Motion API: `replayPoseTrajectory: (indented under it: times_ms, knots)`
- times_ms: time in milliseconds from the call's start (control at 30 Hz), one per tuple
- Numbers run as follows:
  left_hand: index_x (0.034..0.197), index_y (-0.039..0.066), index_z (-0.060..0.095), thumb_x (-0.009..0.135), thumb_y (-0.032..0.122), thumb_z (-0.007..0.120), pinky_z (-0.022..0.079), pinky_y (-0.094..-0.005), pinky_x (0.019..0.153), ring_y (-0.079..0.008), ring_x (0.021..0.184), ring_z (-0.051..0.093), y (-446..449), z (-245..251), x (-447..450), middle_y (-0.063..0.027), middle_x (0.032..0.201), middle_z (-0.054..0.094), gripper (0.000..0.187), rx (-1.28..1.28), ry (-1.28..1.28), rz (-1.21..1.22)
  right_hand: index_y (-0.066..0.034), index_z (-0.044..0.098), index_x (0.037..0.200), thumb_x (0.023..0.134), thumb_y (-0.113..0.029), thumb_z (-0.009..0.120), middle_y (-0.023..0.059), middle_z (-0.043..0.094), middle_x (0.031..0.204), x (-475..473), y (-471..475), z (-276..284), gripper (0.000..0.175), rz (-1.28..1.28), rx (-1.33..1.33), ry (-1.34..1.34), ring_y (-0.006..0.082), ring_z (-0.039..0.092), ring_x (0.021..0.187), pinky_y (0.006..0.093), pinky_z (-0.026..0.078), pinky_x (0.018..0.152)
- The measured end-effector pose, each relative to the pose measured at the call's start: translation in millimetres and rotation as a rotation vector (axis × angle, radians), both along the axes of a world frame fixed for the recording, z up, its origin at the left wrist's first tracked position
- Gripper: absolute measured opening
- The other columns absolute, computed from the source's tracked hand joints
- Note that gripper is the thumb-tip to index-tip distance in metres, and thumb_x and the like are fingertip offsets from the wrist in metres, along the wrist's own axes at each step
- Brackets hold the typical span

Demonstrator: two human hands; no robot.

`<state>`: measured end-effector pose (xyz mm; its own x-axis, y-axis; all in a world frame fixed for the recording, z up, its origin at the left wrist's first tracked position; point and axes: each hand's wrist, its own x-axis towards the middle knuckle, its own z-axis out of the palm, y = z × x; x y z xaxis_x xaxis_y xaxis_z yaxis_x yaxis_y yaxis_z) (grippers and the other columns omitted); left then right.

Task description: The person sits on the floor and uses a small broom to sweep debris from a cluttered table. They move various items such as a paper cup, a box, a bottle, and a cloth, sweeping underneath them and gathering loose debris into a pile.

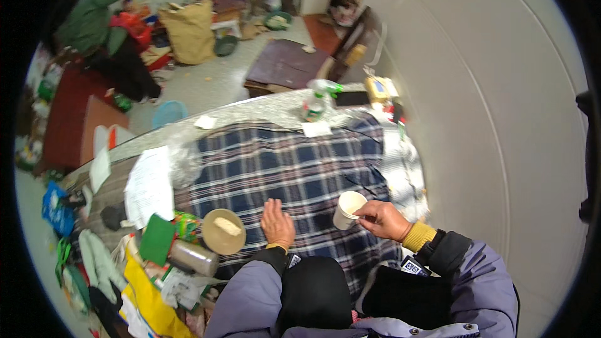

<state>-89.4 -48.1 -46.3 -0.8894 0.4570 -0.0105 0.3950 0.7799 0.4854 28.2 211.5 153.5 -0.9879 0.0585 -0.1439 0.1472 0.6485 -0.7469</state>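
My right hand (384, 219) pinches a white paper cup (345, 218) at its rim between thumb and fingers. Several rim lines suggest more than one cup nested together. The cup tilts slightly above a dark blue plaid cloth (281, 159). Flat over that cloth, palm down with fingers extended, my left hand (278, 226) holds nothing. To its left is a round tan lid or dish (213, 239) with a pale, elongated piece (227, 226) on it. A clear cylindrical container (193, 257) lies on its side beyond the dish.
Papers (150, 188), a green card (157, 239) and a yellow bag (150, 300) crowd the left. Along the far edge stand a spray bottle (315, 103), a phone (352, 98) and a yellow packet (379, 89). A wall (460, 117) bounds the right; another person (89, 23) bends at far left.
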Motion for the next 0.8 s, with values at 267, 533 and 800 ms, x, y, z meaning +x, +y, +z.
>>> replayPoseTrajectory:
  times_ms: [267,533,800]
  knots:
    - [0.152,-0.003,0.01,0.08,0.048,0.072,0.026,-0.0409,0.117,-0.0417,0.144,0.023,-16.6,56.6,-71.6,-0.0309,0.154,0.021,0.108,-0.247,-0.77,-0.325,-0.002,0.071,0.096,0.081,-0.009,0.069,0.0174,0.067,0.087,-120.7,-27.7,-38.5,0.016,0.077,-0.02,0.177,0.0319,0.068,0.076,0.0376,0.055,0.068]
    - [0.154,0.004,0.005,0.071,0.032,0.086,0.047,-0.0593,0.098,-0.0494,0.146,0.0,27.8,47.7,4.1,-0.0275,0.158,-0.005,0.119,-0.494,-0.536,-0.033,0.0014,0.07,0.097,0.079,-0.005,0.067,0.02,0.066,0.088,-150.7,-55.4,-63.5,0.019,0.142,-0.182,0.246,0.0368,0.066,0.079,0.0406,0.055,0.071]
    - [0.155,0.006,0.002,0.071,0.022,0.085,0.042,-0.064,0.099,-0.0475,0.146,-0.001,46.0,46.6,5.0,-0.0246,0.159,-0.006,0.119,-0.513,-0.592,0.093,0.0016,0.067,0.097,0.083,-0.007,0.064,0.0209,0.064,0.092,-170.4,-60.7,-59.8,0.016,0.138,-0.214,0.34,0.0393,0.064,0.086,0.0444,0.053,0.078]
